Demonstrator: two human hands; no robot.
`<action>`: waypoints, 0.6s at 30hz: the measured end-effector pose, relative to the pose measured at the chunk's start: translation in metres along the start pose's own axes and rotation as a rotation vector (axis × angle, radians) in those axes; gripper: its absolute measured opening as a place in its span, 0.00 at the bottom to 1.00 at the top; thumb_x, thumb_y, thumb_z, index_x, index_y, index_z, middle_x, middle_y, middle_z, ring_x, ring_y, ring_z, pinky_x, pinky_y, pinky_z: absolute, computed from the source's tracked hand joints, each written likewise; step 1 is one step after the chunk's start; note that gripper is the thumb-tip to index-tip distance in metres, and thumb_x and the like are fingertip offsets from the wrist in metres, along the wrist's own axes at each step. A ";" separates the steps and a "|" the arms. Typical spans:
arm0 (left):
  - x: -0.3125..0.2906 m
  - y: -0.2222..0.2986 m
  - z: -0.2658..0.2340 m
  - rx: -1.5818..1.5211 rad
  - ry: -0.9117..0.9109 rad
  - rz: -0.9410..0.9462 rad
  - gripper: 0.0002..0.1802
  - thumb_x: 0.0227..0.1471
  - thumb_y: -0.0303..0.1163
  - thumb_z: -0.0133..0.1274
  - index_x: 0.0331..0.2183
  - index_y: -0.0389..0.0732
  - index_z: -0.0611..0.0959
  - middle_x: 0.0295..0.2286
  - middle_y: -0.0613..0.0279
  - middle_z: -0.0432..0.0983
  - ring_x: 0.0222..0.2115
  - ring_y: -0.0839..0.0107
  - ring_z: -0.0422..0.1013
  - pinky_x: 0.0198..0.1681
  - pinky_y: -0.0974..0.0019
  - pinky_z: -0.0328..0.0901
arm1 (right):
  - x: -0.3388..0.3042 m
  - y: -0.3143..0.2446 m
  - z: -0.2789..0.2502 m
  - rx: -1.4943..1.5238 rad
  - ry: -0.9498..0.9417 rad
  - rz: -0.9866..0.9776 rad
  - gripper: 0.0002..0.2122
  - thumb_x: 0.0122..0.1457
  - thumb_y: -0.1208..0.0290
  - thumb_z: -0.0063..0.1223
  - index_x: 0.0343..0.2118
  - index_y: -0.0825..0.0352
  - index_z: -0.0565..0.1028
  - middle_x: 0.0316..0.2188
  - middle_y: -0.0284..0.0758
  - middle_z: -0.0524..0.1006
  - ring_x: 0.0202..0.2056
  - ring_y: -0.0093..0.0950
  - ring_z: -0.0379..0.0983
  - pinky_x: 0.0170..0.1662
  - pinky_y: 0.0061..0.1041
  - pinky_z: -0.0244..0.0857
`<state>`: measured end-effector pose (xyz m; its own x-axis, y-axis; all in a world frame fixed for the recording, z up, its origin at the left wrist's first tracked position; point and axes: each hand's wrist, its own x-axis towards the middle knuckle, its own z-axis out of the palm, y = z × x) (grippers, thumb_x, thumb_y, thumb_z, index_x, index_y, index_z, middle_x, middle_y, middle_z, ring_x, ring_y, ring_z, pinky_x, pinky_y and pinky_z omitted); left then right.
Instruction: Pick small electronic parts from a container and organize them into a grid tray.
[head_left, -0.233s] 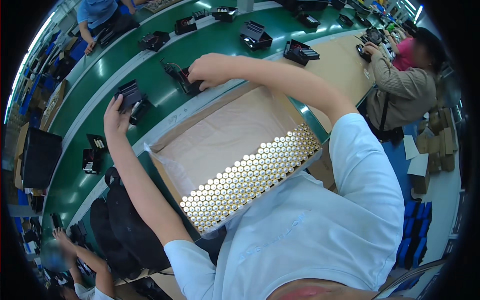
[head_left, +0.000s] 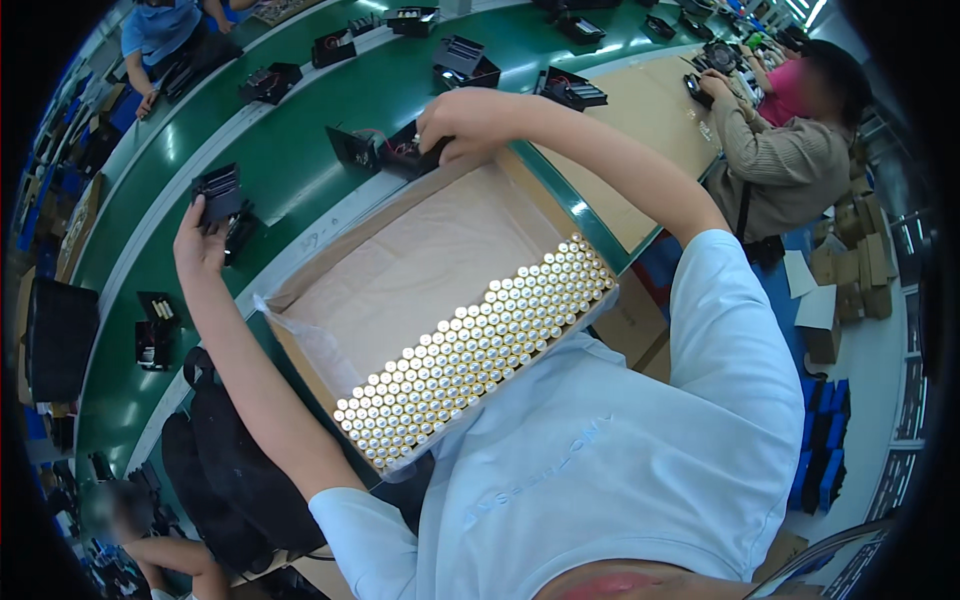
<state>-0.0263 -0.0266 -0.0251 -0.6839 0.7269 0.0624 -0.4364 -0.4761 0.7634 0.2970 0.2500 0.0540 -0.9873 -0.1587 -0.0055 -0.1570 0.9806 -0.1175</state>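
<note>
At the left, my left hand [head_left: 203, 245] holds the raised ribbed lid of a black battery box [head_left: 220, 190] on the green conveyor belt, the thumb against the lid's edge. Farther right, my right hand [head_left: 462, 122] is closed, fingers bent down, on a second black battery box [head_left: 398, 158]. This box has its lid open and thin red wires showing; my fingers hide its right end. Between my arms lies a cardboard carton [head_left: 300, 362] lined with clear plastic. Many cylindrical batteries [head_left: 470, 350] stand upright in rows along its near side, their silver ends up.
More open black boxes [head_left: 466, 65] stand along the curved green conveyor [head_left: 300, 180]; one box [head_left: 155, 330] sits at the left. A black backpack [head_left: 240, 450] lies beside my left arm. At the right, a person [head_left: 785, 160] works by a tan tabletop [head_left: 630, 150]. Other people sit farther off.
The whole view has shifted slightly. My right hand and its battery box have moved right along the carton's far edge. My left hand stays on its box.
</note>
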 end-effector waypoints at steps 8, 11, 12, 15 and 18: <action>0.008 0.010 0.004 -0.040 -0.003 0.066 0.16 0.54 0.27 0.56 0.42 0.27 0.75 0.37 0.47 0.75 0.34 0.59 0.75 0.40 0.60 0.71 | -0.037 0.030 -0.001 0.044 0.069 0.250 0.09 0.50 0.69 0.61 0.34 0.65 0.81 0.31 0.34 0.80 0.30 0.36 0.75 0.37 0.31 0.70; 0.044 -0.001 -0.036 0.081 0.326 -0.036 0.15 0.54 0.28 0.55 0.41 0.27 0.75 0.34 0.49 0.76 0.32 0.61 0.74 0.37 0.61 0.71 | -0.027 0.045 0.003 -0.088 0.302 0.439 0.09 0.51 0.70 0.59 0.34 0.66 0.81 0.30 0.34 0.80 0.29 0.36 0.75 0.37 0.32 0.70; 0.048 -0.002 -0.031 0.083 0.313 -0.039 0.15 0.54 0.28 0.55 0.41 0.27 0.75 0.34 0.49 0.76 0.32 0.61 0.74 0.37 0.61 0.71 | -0.030 0.054 0.007 -0.091 0.308 0.451 0.09 0.51 0.70 0.59 0.34 0.66 0.81 0.30 0.34 0.80 0.29 0.36 0.75 0.37 0.32 0.70; 0.049 -0.003 -0.020 0.172 0.323 -0.130 0.14 0.54 0.27 0.54 0.40 0.27 0.75 0.34 0.50 0.76 0.31 0.63 0.74 0.34 0.63 0.70 | -0.035 0.086 0.024 -0.314 0.221 0.592 0.09 0.52 0.69 0.58 0.36 0.62 0.81 0.29 0.35 0.81 0.29 0.37 0.76 0.35 0.33 0.71; 0.037 -0.001 -0.005 0.274 0.333 -0.127 0.13 0.54 0.27 0.54 0.39 0.28 0.75 0.33 0.51 0.76 0.30 0.64 0.73 0.32 0.64 0.69 | -0.039 0.096 0.031 -0.382 0.210 0.642 0.09 0.52 0.69 0.58 0.36 0.61 0.81 0.30 0.35 0.81 0.30 0.38 0.77 0.34 0.33 0.71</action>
<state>-0.0538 -0.0018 -0.0273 -0.8051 0.5513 -0.2189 -0.3888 -0.2117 0.8967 0.3208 0.3472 0.0124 -0.8656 0.4417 0.2359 0.4875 0.8509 0.1957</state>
